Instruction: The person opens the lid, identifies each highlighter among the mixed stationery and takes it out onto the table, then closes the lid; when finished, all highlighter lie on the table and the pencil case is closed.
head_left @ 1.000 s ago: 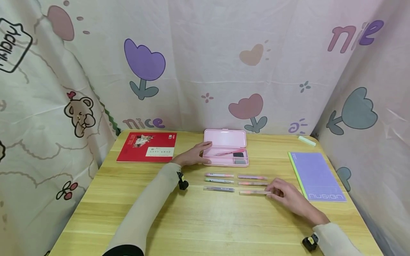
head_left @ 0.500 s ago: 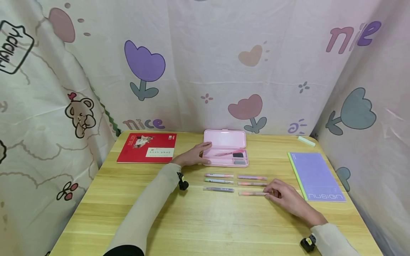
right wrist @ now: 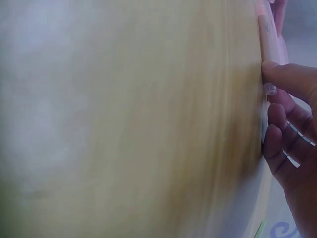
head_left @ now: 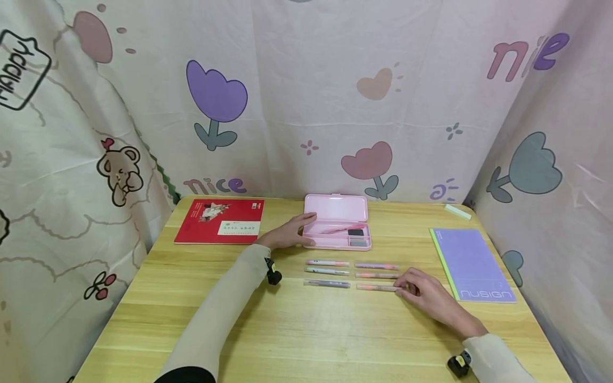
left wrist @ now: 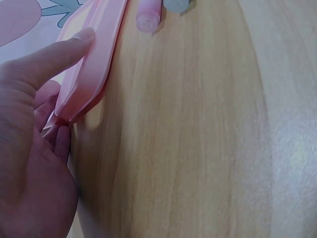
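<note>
A pink pencil case (head_left: 337,248) stands with its lid up at the back middle of the table. Inside lie a pink pen (head_left: 342,229) and a dark block (head_left: 356,232). My left hand (head_left: 287,232) grips the case's left end, thumb over the rim in the left wrist view, other fingers at the end wall. In front, pens lie in two columns of three. The nearest right one, a pen with an orange-pink tip (head_left: 375,287), has its right end pinched between thumb and finger of my right hand (head_left: 428,295). The right wrist view shows the pinched pen (right wrist: 268,42) edge-on.
A red booklet (head_left: 206,218) lies at the back left, close to my left forearm. A purple notebook (head_left: 479,266) lies right of my right hand. A small pale stick (head_left: 458,211) sits near the back right corner. Patterned curtains (head_left: 297,80) stand behind and beside the table.
My right hand has shifted slightly left at the end of the nearest right pen, which tipped a little and now lies level with its row. My left hand has stayed on the pencil case.
</note>
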